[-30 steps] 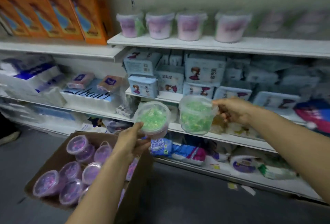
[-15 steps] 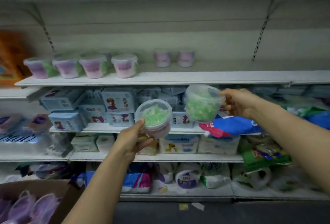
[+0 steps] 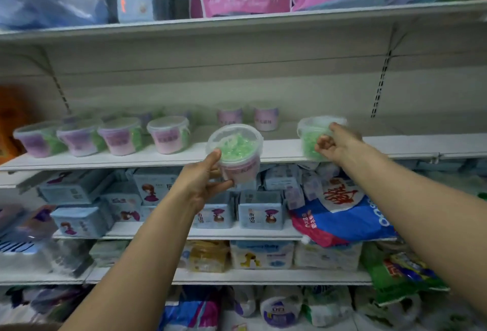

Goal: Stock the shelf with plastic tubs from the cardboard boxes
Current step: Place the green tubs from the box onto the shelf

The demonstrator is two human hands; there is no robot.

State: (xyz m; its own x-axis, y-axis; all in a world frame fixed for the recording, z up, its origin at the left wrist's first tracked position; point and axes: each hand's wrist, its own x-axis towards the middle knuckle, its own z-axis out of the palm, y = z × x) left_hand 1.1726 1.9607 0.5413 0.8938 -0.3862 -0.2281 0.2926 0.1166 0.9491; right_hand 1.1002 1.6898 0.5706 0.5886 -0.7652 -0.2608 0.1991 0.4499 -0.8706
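1. White store shelving fills the view; the middle shelf (image 3: 276,150) carries a row of lidded tubs (image 3: 168,134) along its left part.
2. In front of that shelf's edge, the left hand (image 3: 200,183) grips a green-filled tub (image 3: 237,151), tilted toward the camera.
3. Further right, the right hand (image 3: 340,143) has its fingers curled round a second tub (image 3: 311,133) at the shelf's front; whether it rests there is unclear.

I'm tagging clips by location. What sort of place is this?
Probably a shop aisle, perhaps a supermarket: tiered white shelves crammed with packaged goods, a row of identical lidded tubs, and a green-filled tub in the left hand, a second tub in the right hand.
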